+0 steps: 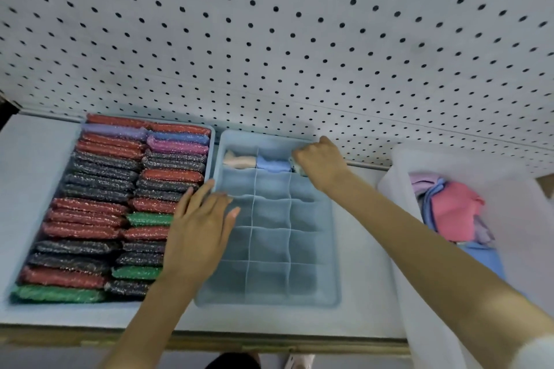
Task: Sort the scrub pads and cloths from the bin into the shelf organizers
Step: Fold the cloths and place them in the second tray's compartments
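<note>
A blue divided organizer (325, 249) sits mid-shelf. Its back row holds a peach cloth (238, 159), a blue cloth (272, 164) and, in the right cell, a greenish cloth (296, 166). My right hand (322, 162) is curled around that greenish cloth and pushes it down into the cell. My left hand (199, 226) lies flat with straight fingers over the organizer's left rim. To the left, a blue tray (209, 153) is packed with red, black, green and purple scrub pads (99, 210). A clear bin (398, 165) at the right holds loose pink, blue and lilac cloths (449, 210).
A white pegboard (269, 39) rises right behind the trays. The shelf's front edge (209, 338) runs along the bottom, with shoes on the floor below it. Bare shelf surface (359, 249) lies between the organizer and the bin.
</note>
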Motion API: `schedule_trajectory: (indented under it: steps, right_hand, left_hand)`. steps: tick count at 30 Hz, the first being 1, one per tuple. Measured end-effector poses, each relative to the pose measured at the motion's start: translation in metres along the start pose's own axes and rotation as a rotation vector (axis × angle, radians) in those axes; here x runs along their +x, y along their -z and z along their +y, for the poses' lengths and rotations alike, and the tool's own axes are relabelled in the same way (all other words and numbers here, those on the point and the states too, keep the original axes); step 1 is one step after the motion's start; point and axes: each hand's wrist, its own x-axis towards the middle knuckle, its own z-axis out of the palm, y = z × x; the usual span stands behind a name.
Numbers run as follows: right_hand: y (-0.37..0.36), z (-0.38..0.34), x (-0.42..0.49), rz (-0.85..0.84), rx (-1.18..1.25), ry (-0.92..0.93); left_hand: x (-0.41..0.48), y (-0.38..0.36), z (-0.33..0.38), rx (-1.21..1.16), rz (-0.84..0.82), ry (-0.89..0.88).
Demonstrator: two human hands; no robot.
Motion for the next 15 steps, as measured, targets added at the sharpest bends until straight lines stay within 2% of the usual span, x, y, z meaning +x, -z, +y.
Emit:
schedule_trajectory:
  steps: [3, 7, 10, 15]
  right_hand:
    - [0.003, 0.002, 0.005, -0.091, 0.100, -0.046]
    - [0.004, 0.020, 0.011, -0.264, 0.434, -0.009]
    - [0.001, 0.024, 0.015, -0.248, 0.547, -0.002]
    - [-0.005, 0.014, 0.018, -0.191, 0.480, -0.074]
  left_hand:
    - [0.000, 0.000, 0.000, 0.002, 0.004, -0.004]
    - [0.000, -0.001, 0.000, 0.012, 0.025, -0.014]
    - [0.001, -0.002, 0.001, 0.020, 0.027, -0.018]
    - [0.000, -0.003, 0.000, 0.020, 0.034, -0.018]
